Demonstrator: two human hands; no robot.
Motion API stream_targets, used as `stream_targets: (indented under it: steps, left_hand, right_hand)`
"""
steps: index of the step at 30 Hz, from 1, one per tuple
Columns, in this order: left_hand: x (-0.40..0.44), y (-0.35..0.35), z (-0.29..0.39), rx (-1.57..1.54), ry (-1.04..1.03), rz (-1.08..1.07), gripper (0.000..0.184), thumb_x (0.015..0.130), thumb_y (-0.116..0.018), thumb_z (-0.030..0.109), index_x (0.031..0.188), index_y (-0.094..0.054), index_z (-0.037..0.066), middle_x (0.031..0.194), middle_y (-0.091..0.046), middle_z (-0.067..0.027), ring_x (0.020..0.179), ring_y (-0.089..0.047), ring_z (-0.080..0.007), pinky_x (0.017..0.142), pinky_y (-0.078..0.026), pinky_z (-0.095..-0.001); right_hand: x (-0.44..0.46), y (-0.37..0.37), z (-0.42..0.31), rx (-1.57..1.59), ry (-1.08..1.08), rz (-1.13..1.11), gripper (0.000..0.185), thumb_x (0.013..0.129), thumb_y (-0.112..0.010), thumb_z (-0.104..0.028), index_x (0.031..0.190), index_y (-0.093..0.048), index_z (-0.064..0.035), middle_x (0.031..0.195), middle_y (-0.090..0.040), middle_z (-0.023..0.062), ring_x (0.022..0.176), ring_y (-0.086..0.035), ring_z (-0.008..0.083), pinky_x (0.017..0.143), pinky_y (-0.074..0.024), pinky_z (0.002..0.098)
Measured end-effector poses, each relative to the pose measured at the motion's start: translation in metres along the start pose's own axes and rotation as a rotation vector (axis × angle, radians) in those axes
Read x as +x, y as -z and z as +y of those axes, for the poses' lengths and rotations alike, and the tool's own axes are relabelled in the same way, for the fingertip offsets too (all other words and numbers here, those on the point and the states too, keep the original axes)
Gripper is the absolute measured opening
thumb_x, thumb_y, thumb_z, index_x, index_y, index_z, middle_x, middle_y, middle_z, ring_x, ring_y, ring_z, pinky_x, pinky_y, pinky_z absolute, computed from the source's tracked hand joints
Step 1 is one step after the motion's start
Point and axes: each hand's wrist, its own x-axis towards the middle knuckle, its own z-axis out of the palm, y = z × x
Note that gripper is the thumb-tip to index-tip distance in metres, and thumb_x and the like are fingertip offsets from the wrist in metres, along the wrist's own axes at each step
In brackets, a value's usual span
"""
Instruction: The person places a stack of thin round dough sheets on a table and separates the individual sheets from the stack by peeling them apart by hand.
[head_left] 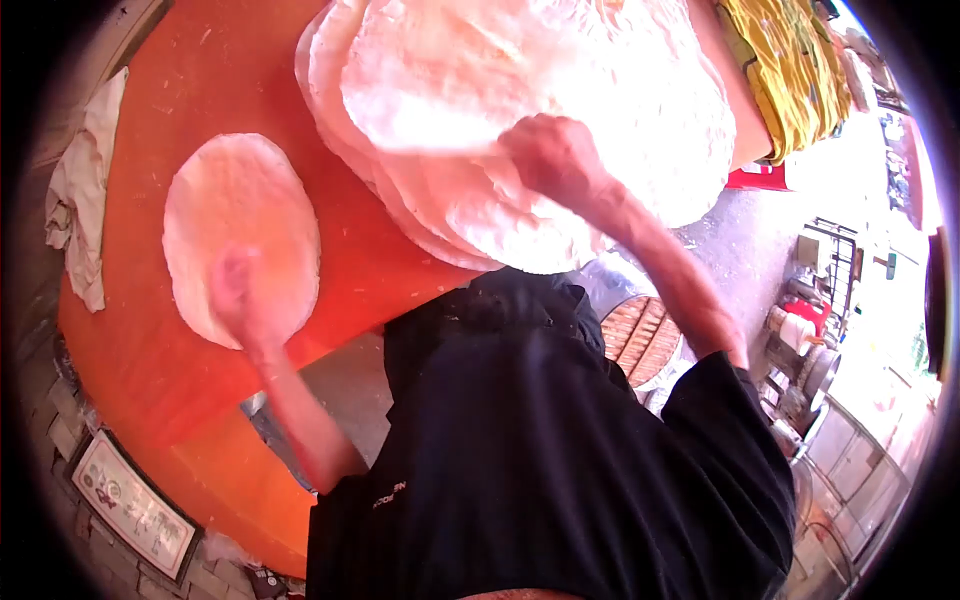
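Note:
A pale oval sheet of dough lies flat on the orange table at the left. My left hand is over its lower part, blurred by motion, so its fingers cannot be made out. At the top centre, large thin pale sheets are stacked in overlapping layers, very bright under the light. Over the lower part of this stack is my right hand, its fingers curled closed at the stack's surface. Whether it pinches a sheet is hidden by blur and glare.
A yellow cloth lies past the stack at the upper right. A whitish cloth hangs on the table's left edge. Below the stack stands a round woven item. A framed panel is at the lower left, and metal equipment at the right.

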Motion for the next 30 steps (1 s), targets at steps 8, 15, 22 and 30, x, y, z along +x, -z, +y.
stream_targets:
  steps: [8, 15, 22, 30]
  left_hand:
    - [-0.086, -0.171, 0.048, -0.368, 0.290, -0.651, 0.030, 0.089, -0.059, 0.010, 0.114, -0.053, -0.005, 0.098, -0.062, -0.0105, 0.089, -0.063, -0.0168, 0.075, -0.053, -0.0272]
    - [-0.103, -0.216, 0.042, -0.642, 0.719, -0.661, 0.023, 0.090, -0.058, 0.013, 0.107, -0.053, -0.001, 0.091, -0.062, -0.0114, 0.085, -0.066, -0.0220, 0.073, -0.055, -0.0294]
    - [-0.104, -0.232, 0.043, -0.571, 0.659, -0.878, 0.011, 0.090, -0.060, 0.016, 0.088, -0.058, 0.005, 0.073, -0.063, -0.0062, 0.061, -0.063, -0.0136, 0.049, -0.046, -0.0216]
    - [-0.108, -0.240, 0.056, -0.814, 0.729, -0.952, 0.011, 0.091, -0.053, 0.009, 0.091, -0.062, 0.003, 0.080, -0.066, -0.0088, 0.068, -0.066, -0.0206, 0.067, -0.057, -0.0319]
  right_hand:
    - [0.058, 0.197, -0.008, -0.299, -0.071, 0.484, 0.012, 0.078, -0.063, -0.005, 0.088, -0.069, -0.0084, 0.073, -0.066, 0.0082, 0.065, -0.064, 0.0218, 0.059, -0.0508, 0.0329]
    - [-0.019, 0.071, 0.032, -0.272, -0.279, -0.325, 0.012, 0.075, -0.054, -0.002, 0.079, -0.066, -0.0045, 0.078, -0.066, 0.0134, 0.074, -0.065, 0.0275, 0.062, -0.0527, 0.0363]
    - [-0.088, 0.050, 0.025, -0.087, -0.204, -0.067, 0.013, 0.076, -0.055, -0.003, 0.086, -0.062, -0.0076, 0.077, -0.061, 0.0092, 0.076, -0.060, 0.0262, 0.065, -0.0509, 0.0378]
    - [-0.088, 0.046, -0.010, 0.004, -0.188, 0.027, 0.024, 0.078, -0.063, -0.017, 0.098, -0.059, -0.0060, 0.095, -0.062, 0.0103, 0.091, -0.060, 0.0301, 0.077, -0.0493, 0.0409]
